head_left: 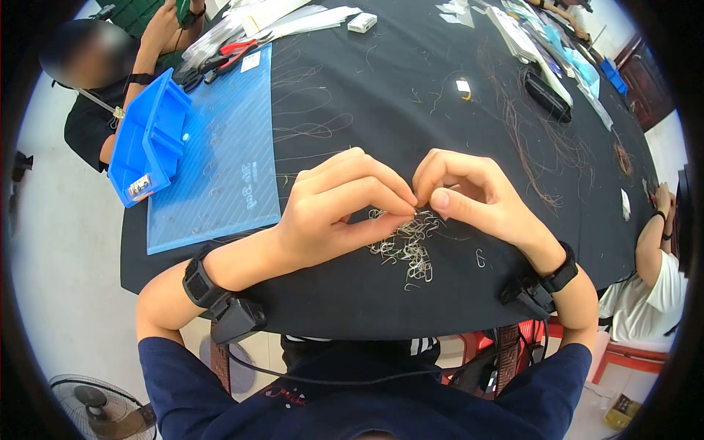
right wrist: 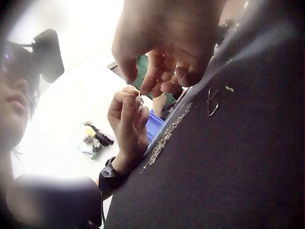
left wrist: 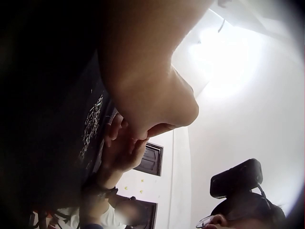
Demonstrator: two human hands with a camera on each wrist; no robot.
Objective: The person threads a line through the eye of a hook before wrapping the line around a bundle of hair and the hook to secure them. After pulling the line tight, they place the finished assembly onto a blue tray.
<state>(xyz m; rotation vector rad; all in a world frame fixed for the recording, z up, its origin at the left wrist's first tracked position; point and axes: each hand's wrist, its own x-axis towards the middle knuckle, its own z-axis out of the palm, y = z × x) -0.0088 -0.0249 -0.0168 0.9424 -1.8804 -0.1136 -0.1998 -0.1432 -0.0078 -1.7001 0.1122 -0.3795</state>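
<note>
My left hand point(head_left: 323, 209) pinches a small fish hook between thumb and fingertips, mostly hidden by them. In the right wrist view the left hand point(right wrist: 127, 119) shows a pale speck at its pinch. Facing it, my right hand point(head_left: 473, 194) has relaxed, bent fingers, its index fingertip right at the left fingertips. A gap shows between right thumb point(right wrist: 127, 71) and index finger in the right wrist view. Below both hands lies a loose pile of silvery fish hooks point(head_left: 418, 257) on the black tablecloth point(head_left: 330, 293). One single hook point(head_left: 480, 258) lies to its right.
A blue plastic bin point(head_left: 150, 139) stands on a translucent blue folder point(head_left: 220, 176) at left, with red-handled pliers point(head_left: 235, 53) behind. Thin brown line point(head_left: 524, 139) spreads across the cloth at right, near a black pouch point(head_left: 546, 95). Other people sit at the table's left and right.
</note>
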